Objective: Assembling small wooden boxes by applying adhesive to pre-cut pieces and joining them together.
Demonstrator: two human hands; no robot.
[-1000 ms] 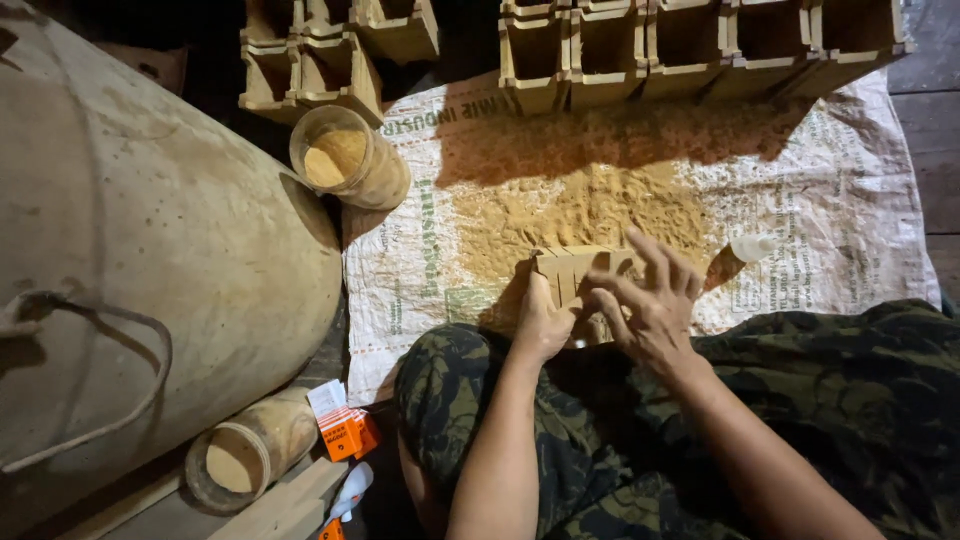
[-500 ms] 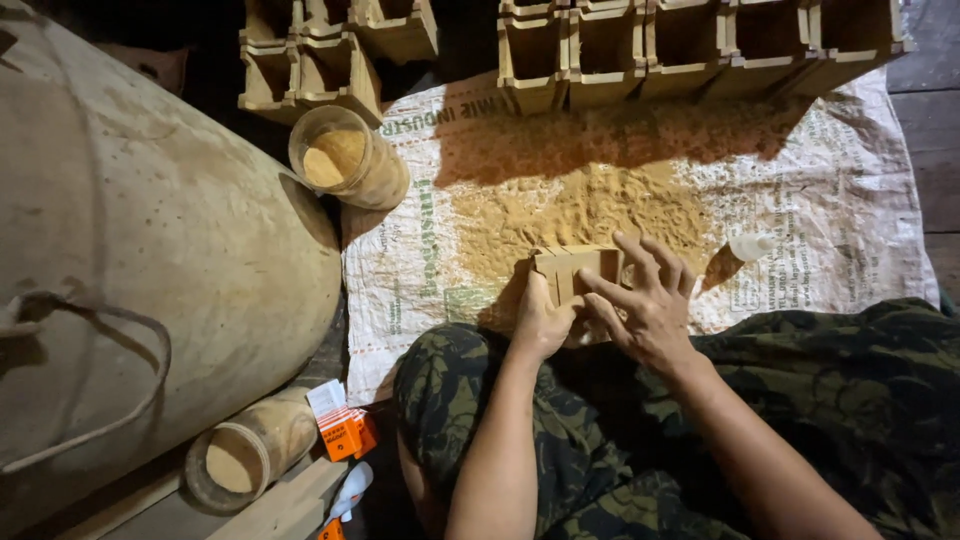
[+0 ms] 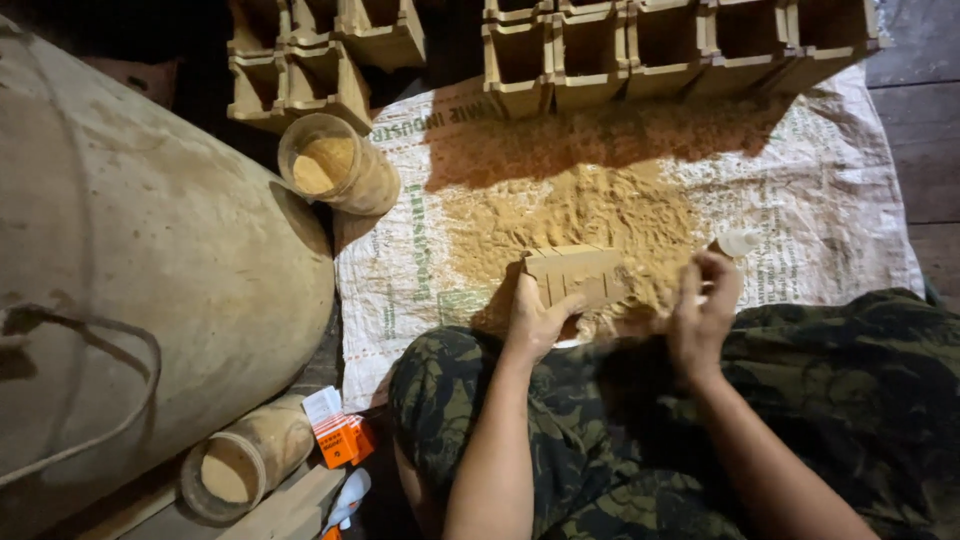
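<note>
Left grip (image 3: 535, 320) clamps wooden block (image 3: 575, 275) from below | right grip (image 3: 705, 310) curled, contents unclear, just beside block

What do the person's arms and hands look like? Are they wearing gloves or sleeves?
No gloves and no sleeves show. The left hand and right hand are bare, and so are both forearms. No watch, ring or bracelet shows. Fine sawdust-like powder lies near the fingers. The only clothing in view is the camouflage trousers.

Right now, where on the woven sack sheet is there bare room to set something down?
The white printed woven sack is barest at its right side, between the row of tan square moulds and the camouflage trousers. Its left strip beside the powder-filled jar is narrower. The yellow-brown powder heap and both hands crowd the middle.
</note>
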